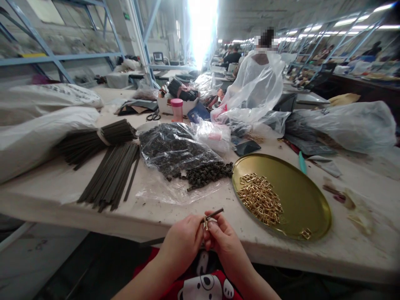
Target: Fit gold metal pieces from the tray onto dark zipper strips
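Both hands meet just off the table's front edge. My left hand (187,231) is closed on a narrow dark strap (215,213), whose short end sticks out to the upper right and whose longer tail shows behind the left wrist. My right hand (222,233) pinches a small gold buckle (205,223) that sits around or against the strap; the fingers hide which. To the right lies a round gold tray (300,200) with a heap of gold buckles (261,200). Several loose dark straps (109,177) are spread at the left, below a tied bundle (96,139).
Small black loops (209,174) spill from a clear plastic bag (175,146) at the middle. Behind stand a pink-lidded jar (176,110), scissors (153,117) and a phone-like dark slab (247,148). White sacks (46,125) lie left. A person (258,79) sits across the table.
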The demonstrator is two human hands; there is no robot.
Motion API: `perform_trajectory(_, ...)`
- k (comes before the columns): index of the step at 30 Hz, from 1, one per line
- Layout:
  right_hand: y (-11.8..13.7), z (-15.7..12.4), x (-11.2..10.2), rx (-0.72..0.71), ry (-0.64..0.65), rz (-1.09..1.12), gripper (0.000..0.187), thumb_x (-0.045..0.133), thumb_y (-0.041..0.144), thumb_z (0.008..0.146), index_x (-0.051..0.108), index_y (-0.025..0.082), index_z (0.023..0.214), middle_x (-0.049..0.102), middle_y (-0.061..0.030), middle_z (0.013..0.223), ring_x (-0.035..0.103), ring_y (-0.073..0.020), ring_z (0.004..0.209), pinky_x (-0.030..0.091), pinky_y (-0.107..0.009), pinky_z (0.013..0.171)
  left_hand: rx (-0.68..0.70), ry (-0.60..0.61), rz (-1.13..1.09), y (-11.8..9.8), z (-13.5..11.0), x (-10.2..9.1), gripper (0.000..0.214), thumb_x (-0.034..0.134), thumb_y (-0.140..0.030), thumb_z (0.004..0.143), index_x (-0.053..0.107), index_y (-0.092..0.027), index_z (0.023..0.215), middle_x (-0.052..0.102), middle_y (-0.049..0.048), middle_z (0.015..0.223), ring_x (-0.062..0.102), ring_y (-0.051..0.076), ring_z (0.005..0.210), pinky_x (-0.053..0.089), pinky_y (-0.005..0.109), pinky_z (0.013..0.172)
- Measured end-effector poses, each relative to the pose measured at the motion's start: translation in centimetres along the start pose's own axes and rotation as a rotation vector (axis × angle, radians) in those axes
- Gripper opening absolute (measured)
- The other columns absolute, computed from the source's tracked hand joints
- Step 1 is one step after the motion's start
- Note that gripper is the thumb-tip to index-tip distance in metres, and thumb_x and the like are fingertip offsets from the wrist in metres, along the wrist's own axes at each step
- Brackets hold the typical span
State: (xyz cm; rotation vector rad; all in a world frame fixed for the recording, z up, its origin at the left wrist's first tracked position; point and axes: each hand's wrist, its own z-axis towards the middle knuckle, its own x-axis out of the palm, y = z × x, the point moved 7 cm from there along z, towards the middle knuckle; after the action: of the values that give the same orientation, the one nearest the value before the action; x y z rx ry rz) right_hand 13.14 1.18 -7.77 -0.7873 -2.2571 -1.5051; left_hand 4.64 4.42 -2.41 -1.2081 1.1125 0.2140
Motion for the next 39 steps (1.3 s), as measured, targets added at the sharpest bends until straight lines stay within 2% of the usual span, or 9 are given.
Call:
perform_trajectory(5, -0.3, -0.1, -0.4, 0.009, 0.021, -0.037, 0.034, 0.065, 0.039, 0.072, 0.051, 0.018, 0.094, 0.054, 0.0057, 0.055, 0.047, -0.0071, 0.046, 0.036, -0.018, 0.047, -0.015, 0.113, -0.137, 0.1, -0.2, 0.5, 0.026, 0.031, -0.024, 0.09, 0.054, -0.018, 0.08, 0.062, 0.0053, 0.083, 0.055, 0.017, 0.075, 0.04, 0.026, 0.069)
perform_trajectory(11, 0.3, -0.1, 0.3, -0.019, 0.103, -0.032, 0.018, 0.057, 0.034, 0.08, 0.05, 0.018, 0.082, 0.049, 0.0074, 0.05, 0.042, -0.0058, 0.045, 0.034, -0.019, 0.05, -0.034, 0.155, -0.268, 0.0, 0.0, 0.3, 0.029, 0.032, -0.029, 0.089, 0.054, -0.017, 0.074, 0.062, 0.0052, 0.08, 0.054, 0.018, 0.077, 0.039, 0.026, 0.07)
perform_trajectory(17, 0.4, -0.5, 0.3, -0.046, 0.086, -0.136, 0.023, 0.056, 0.039, 0.079, 0.048, 0.018, 0.082, 0.046, 0.0086, 0.046, 0.039, -0.0067, 0.043, 0.033, -0.02, 0.049, -0.082, 0.138, -0.338, 0.7, 0.0, 0.5, 0.032, 0.034, -0.034, 0.088, 0.055, -0.016, 0.072, 0.06, 0.0037, 0.074, 0.052, 0.016, 0.07, 0.038, 0.024, 0.065)
perform_trajectory(23, 1.2, -0.5, -0.2, -0.077, 0.012, -0.242, 0.034, 0.066, 0.045, 0.067, 0.049, 0.018, 0.076, 0.047, 0.0072, 0.054, 0.039, -0.0067, 0.045, 0.03, -0.02, 0.045, -0.105, 0.171, -0.422, 0.6, -0.1, 0.6, 0.032, 0.035, -0.035, 0.087, 0.056, -0.015, 0.074, 0.06, 0.003, 0.073, 0.052, 0.015, 0.068, 0.037, 0.023, 0.062)
perform_trajectory(28, 2.2, -0.9, -0.3, -0.112, 0.02, -0.299, 0.033, 0.057, 0.05, 0.074, 0.052, 0.017, 0.077, 0.047, 0.0062, 0.052, 0.04, -0.0078, 0.048, 0.034, -0.022, 0.05, -0.076, 0.187, -0.418, -0.1, -0.2, 0.2, 0.032, 0.035, -0.033, 0.088, 0.057, -0.015, 0.074, 0.06, 0.0028, 0.075, 0.053, 0.016, 0.071, 0.037, 0.024, 0.065)
perform_trajectory(33, 2.4, -0.9, -0.4, -0.117, 0.003, -0.341, 0.033, 0.06, 0.049, 0.073, 0.052, 0.017, 0.073, 0.047, 0.006, 0.053, 0.041, -0.0079, 0.048, 0.034, -0.021, 0.048, -0.085, 0.149, -0.455, 0.1, -0.2, 0.3, 0.023, 0.038, -0.03, 0.086, 0.054, -0.016, 0.077, 0.058, 0.0013, 0.076, 0.051, 0.015, 0.072, 0.037, 0.023, 0.066)
perform_trajectory(39, 2.8, -0.9, -0.2, -0.211, -0.035, -0.381, 0.029, 0.063, 0.045, 0.071, 0.051, 0.018, 0.071, 0.048, 0.0058, 0.054, 0.043, -0.0092, 0.05, 0.034, -0.022, 0.049, -0.151, 0.079, -0.553, 1.0, -0.3, 0.8, 0.018, 0.042, -0.031, 0.084, 0.048, -0.017, 0.075, 0.051, -0.0015, 0.069, 0.047, 0.013, 0.066, 0.037, 0.023, 0.062)
